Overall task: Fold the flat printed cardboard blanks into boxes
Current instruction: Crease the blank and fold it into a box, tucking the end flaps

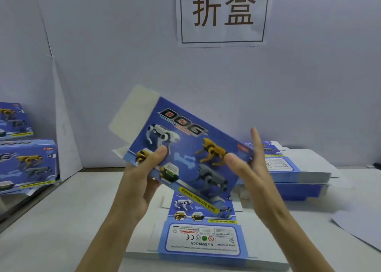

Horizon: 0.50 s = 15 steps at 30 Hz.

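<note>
I hold a blue printed box [185, 146] with robot dogs and the word DOG up in the air, tilted down to the right. A plain white flap sticks out at its upper left end. My left hand [142, 168] grips its lower left edge, thumb on the printed face. My right hand [249, 166] lies against the box's right end with straight fingers, one finger pointing up. Under my hands a stack of flat blanks [204, 236] lies on the white table [72, 220].
A second, larger stack of flat blanks [292, 175] sits at the right rear. Two folded boxes [24, 164] stand stacked at the left by the wall. A paper sign [222, 14] hangs on the back wall. A loose white sheet [362, 228] lies at the right edge.
</note>
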Each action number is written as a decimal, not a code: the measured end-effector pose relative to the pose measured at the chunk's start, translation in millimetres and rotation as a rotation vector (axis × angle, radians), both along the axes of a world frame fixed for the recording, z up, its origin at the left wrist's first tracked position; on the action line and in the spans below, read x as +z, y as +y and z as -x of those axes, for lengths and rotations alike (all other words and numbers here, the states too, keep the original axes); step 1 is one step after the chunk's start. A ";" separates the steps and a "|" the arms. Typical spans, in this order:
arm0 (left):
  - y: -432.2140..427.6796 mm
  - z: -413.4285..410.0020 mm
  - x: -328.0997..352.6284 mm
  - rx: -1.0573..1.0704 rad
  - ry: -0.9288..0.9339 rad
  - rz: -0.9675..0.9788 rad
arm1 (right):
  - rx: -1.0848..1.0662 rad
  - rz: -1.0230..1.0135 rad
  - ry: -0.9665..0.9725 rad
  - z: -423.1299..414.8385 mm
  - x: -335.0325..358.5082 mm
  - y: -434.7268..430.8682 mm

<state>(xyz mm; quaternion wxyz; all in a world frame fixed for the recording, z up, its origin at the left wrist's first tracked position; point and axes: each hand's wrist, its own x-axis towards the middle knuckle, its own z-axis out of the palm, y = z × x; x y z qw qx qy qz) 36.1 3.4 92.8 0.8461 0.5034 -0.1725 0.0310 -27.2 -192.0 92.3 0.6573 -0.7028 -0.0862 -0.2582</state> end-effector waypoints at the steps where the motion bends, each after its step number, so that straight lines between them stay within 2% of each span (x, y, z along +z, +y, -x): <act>1: 2.9 -1.0 -0.8 0.003 -0.064 -0.073 | -0.031 -0.005 0.024 -1.3 -0.9 -5.2; 3: 10.4 -3.4 -4.2 -0.019 -0.175 -0.262 | -0.062 -0.001 0.042 -5.1 -0.9 -14.4; 6: 14.6 -7.3 -12.9 -0.060 -0.203 -0.490 | 0.008 -0.020 0.081 -10.2 -1.9 -22.6; 9: 3.5 -11.2 -28.2 -0.095 -0.240 -0.591 | 0.118 -0.023 0.123 -13.4 -6.2 -17.6; 12: -11.1 -14.2 -43.1 -0.129 -0.234 -0.635 | 0.096 -0.062 0.176 -17.7 -13.7 -17.0; 15: -17.2 -17.4 -49.7 -0.162 -0.190 -0.617 | 0.127 -0.206 0.214 -24.7 -20.9 -25.8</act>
